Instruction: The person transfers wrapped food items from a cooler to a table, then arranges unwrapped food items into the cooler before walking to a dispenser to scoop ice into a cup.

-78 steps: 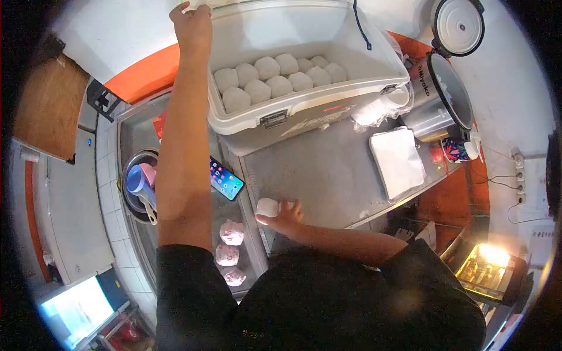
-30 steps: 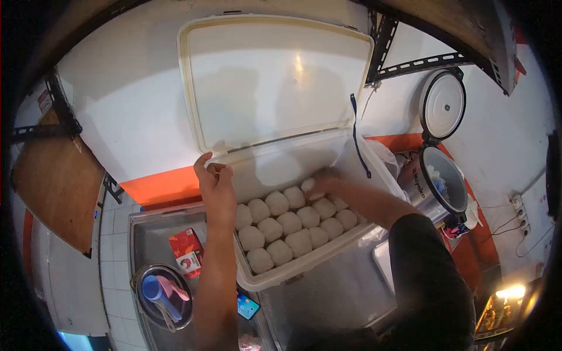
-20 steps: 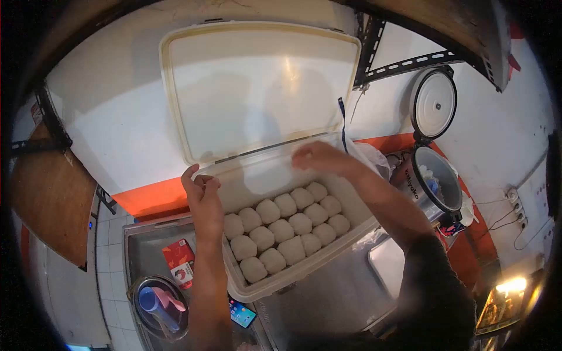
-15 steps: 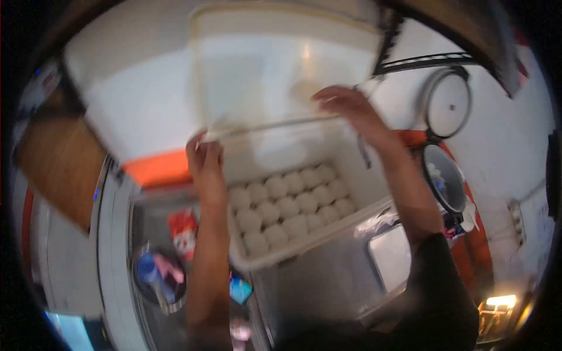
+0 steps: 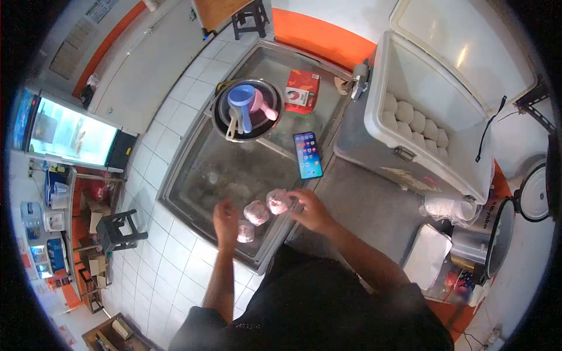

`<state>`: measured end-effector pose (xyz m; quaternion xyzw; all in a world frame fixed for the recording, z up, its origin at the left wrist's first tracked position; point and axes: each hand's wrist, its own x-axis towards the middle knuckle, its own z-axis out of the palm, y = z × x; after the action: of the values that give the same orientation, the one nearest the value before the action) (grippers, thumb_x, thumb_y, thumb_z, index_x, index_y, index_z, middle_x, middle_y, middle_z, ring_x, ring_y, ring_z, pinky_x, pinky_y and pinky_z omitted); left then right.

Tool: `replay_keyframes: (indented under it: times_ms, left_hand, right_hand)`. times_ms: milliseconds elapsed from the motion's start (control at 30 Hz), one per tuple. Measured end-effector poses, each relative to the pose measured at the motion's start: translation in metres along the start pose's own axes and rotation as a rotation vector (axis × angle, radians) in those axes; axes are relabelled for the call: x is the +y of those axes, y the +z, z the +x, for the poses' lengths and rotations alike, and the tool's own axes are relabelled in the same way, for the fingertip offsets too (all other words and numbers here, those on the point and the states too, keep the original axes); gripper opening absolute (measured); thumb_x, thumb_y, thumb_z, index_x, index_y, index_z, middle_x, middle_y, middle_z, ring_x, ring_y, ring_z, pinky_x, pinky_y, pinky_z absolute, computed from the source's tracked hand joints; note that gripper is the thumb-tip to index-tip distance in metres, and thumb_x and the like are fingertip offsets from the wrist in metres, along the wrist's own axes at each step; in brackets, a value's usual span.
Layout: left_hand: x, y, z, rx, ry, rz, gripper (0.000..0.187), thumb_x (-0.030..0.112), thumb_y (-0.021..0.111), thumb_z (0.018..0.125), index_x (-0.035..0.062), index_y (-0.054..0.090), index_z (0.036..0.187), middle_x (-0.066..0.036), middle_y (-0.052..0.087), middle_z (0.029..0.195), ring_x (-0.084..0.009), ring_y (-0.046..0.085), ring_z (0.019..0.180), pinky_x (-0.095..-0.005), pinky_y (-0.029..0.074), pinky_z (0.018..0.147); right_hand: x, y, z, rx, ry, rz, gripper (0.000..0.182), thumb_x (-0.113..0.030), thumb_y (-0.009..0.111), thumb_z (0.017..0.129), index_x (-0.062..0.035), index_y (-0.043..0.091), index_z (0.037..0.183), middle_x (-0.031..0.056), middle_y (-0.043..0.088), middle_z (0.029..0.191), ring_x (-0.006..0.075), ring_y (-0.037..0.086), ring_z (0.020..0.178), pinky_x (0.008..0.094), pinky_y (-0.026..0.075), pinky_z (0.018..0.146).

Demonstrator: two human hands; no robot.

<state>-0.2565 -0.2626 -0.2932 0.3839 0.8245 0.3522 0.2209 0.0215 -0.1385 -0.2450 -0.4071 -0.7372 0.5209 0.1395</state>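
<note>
Three pink-and-white wrapped round packs lie in a slanting row on the glass-topped chest in front of me. My right hand (image 5: pixel 310 210) is at the right side of the farthest pack (image 5: pixel 278 201), its fingertips right at the wrapping, thumb and forefinger apart. The middle pack (image 5: pixel 256 213) sits between my two hands. Beside the nearest pack (image 5: pixel 246 231) is my left hand (image 5: pixel 226 221), fingers loosely bent and apart with nothing in them. A phone (image 5: pixel 308 155) with a lit screen lies beyond my right hand.
On the chest (image 5: pixel 193 181) stand a dark bowl (image 5: pixel 266 126) with blue and pink scoops and a red box (image 5: pixel 302 92). To the right, a cooler box (image 5: pixel 363 126) holds rows of whitish balls, its lid (image 5: pixel 468 44) raised. An open pot (image 5: pixel 497 240) stands farther right.
My view has swung left and down. Both hands have left the cooler's rim and lid and are now by the wrapped packs on the chest. The lid stays raised.
</note>
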Motion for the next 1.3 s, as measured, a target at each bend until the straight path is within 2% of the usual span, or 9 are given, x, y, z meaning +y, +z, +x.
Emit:
replay_keyframes:
  times_ms: [133, 333, 433, 633, 800, 900, 1100, 1200, 1300]
  left_hand:
    - [0.001, 0.046, -0.055, -0.056, -0.241, 0.300, 0.071, 0.049, 0.076, 0.078, 0.0153, 0.054, 0.136, -0.016, 0.042, 0.147, -0.0401, 0.030, 0.139, -0.0622, 0.028, 0.109]
    - [0.044, 0.066, -0.047, -0.087, -0.543, 0.456, 0.087, 0.074, 0.070, 0.070, 0.0258, 0.054, 0.140, -0.015, 0.022, 0.159, -0.0445, 0.013, 0.146, -0.0807, 0.021, 0.100]
    - [0.040, 0.068, -0.057, 0.042, -0.488, 0.622, 0.086, 0.078, 0.068, 0.067, 0.0216, 0.063, 0.131, -0.015, 0.037, 0.153, -0.0421, 0.022, 0.144, -0.0772, 0.028, 0.097]
    - [0.029, 0.061, -0.061, -0.088, -0.440, 0.564, 0.088, 0.066, 0.075, 0.067, 0.0100, 0.056, 0.133, -0.017, 0.041, 0.147, -0.0439, 0.035, 0.134, -0.0731, 0.040, 0.091]
    - [0.049, 0.065, -0.062, -0.097, -0.420, 0.699, 0.085, 0.061, 0.075, 0.070, 0.0041, 0.055, 0.130, -0.018, 0.043, 0.143, -0.0409, 0.040, 0.129, -0.0627, 0.050, 0.089]
    - [-0.072, 0.097, -0.033, -0.039, -0.084, 0.865, 0.077, 0.051, 0.075, 0.076, 0.0010, 0.052, 0.130, -0.020, 0.052, 0.131, -0.0362, 0.052, 0.120, -0.0497, 0.056, 0.084]
    - [0.055, 0.016, 0.004, -0.663, -0.389, -0.726, 0.066, 0.037, 0.070, 0.087, -0.0008, 0.046, 0.135, -0.016, 0.066, 0.093, -0.0270, 0.066, 0.069, -0.0392, 0.056, 0.063]
    - [0.216, -0.025, -0.005, -0.763, -0.387, -0.909, 0.035, 0.032, 0.063, 0.094, 0.0026, 0.063, 0.113, -0.008, 0.068, 0.082, -0.0247, 0.063, 0.064, -0.0369, 0.051, 0.058]
    - [0.376, -0.021, -0.016, -0.777, 0.230, -0.852, 0.059, 0.022, 0.073, 0.083, -0.0010, 0.047, 0.131, -0.013, 0.064, 0.103, -0.0225, 0.066, 0.087, -0.0357, 0.056, 0.073]
  right_hand:
    - [-0.017, 0.081, 0.032, -0.074, 0.136, -0.603, 0.072, -0.022, 0.083, 0.073, -0.0145, 0.053, 0.138, 0.0216, 0.032, 0.154, 0.0406, 0.046, 0.129, 0.0470, 0.042, 0.107]
    - [0.047, 0.088, 0.030, 0.125, -0.003, -0.304, 0.069, -0.018, 0.084, 0.073, -0.0116, 0.054, 0.135, 0.0181, 0.051, 0.141, 0.0296, 0.051, 0.126, 0.0419, 0.045, 0.104]
    - [-0.010, 0.014, -0.008, -0.061, -0.014, 0.609, 0.067, -0.015, 0.083, 0.075, -0.0104, 0.054, 0.135, 0.0120, 0.055, 0.131, 0.0271, 0.052, 0.124, 0.0397, 0.046, 0.102]
    - [-0.126, -0.208, -0.115, 0.339, -0.324, 0.696, 0.065, -0.009, 0.079, 0.082, -0.0096, 0.050, 0.140, 0.0100, 0.055, 0.133, 0.0217, 0.055, 0.121, 0.0345, 0.052, 0.094]
    - [-0.080, -0.356, -0.133, 0.853, -0.013, 0.103, 0.062, -0.009, 0.076, 0.076, -0.0055, 0.056, 0.135, 0.0101, 0.063, 0.123, 0.0220, 0.062, 0.109, 0.0335, 0.053, 0.088]
    - [-0.008, -0.417, -0.125, 0.761, 0.335, -0.287, 0.065, -0.017, 0.079, 0.074, -0.0033, 0.057, 0.133, 0.0119, 0.065, 0.120, 0.0217, 0.064, 0.103, 0.0331, 0.052, 0.084]
    - [0.115, -0.457, -0.115, 0.202, 0.835, -0.320, 0.065, -0.031, 0.079, 0.074, -0.0050, 0.062, 0.130, 0.0157, 0.065, 0.122, 0.0262, 0.064, 0.108, 0.0363, 0.052, 0.087]
    - [0.127, -0.454, -0.111, 0.124, 0.875, -0.362, 0.061, -0.033, 0.076, 0.076, -0.0064, 0.063, 0.129, 0.0163, 0.065, 0.124, 0.0282, 0.064, 0.110, 0.0392, 0.051, 0.089]
    - [0.133, -0.453, -0.109, 0.127, 0.878, -0.389, 0.058, -0.036, 0.073, 0.078, -0.0077, 0.064, 0.128, 0.0169, 0.065, 0.126, 0.0301, 0.064, 0.111, 0.0420, 0.051, 0.091]
